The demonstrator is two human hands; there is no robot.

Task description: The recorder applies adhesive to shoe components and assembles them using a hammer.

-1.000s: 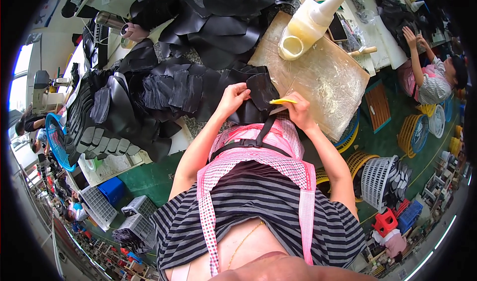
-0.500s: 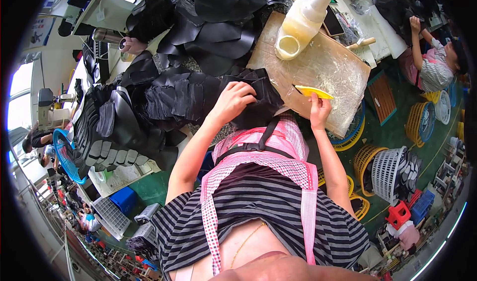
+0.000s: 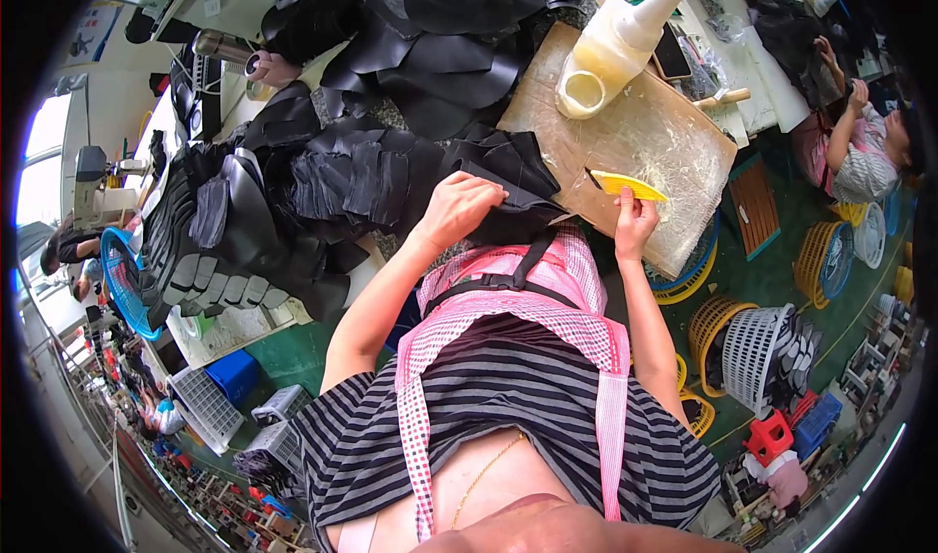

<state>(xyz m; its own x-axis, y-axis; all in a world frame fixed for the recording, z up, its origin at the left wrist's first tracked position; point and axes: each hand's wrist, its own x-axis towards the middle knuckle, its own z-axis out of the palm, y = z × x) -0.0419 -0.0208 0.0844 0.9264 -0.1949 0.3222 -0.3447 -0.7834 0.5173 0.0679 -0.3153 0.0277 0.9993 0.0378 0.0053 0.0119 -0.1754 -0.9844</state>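
1. Clock directions run from the middle of the view; at 12 o'clock, just above it, the left hand [image 3: 459, 209] has its fingers bent at the edge of a black piece [image 3: 523, 197]; whether they pinch it I cannot tell
2. Toward 3 o'clock, the right hand [image 3: 635, 223] grips one yellow spreader [image 3: 630, 184] between thumb and fingers, its blade over the board [image 3: 696, 148] at 2 o'clock; the fingers cover part of its lower edge
3. The black stacks [image 3: 357, 182] at 10 o'clock overlap too much to count, each piece hiding most of the next
4. The co-worker [image 3: 865, 152] between 2 and 3 o'clock is partly lost in the dark rim
5. Counted: two own hands, one spreader, one board, one squeeze bottle [image 3: 614, 53], one red stool [image 3: 770, 439] at 4 o'clock
6. The bottle, at 1 o'clock on the board, is cloudy, with yellowish matter inside
7. The white basket [image 3: 747, 358] toward 4 o'clock holds dark pieces; the blue basket [image 3: 119, 294] at 9 o'clock has contents hard to make out
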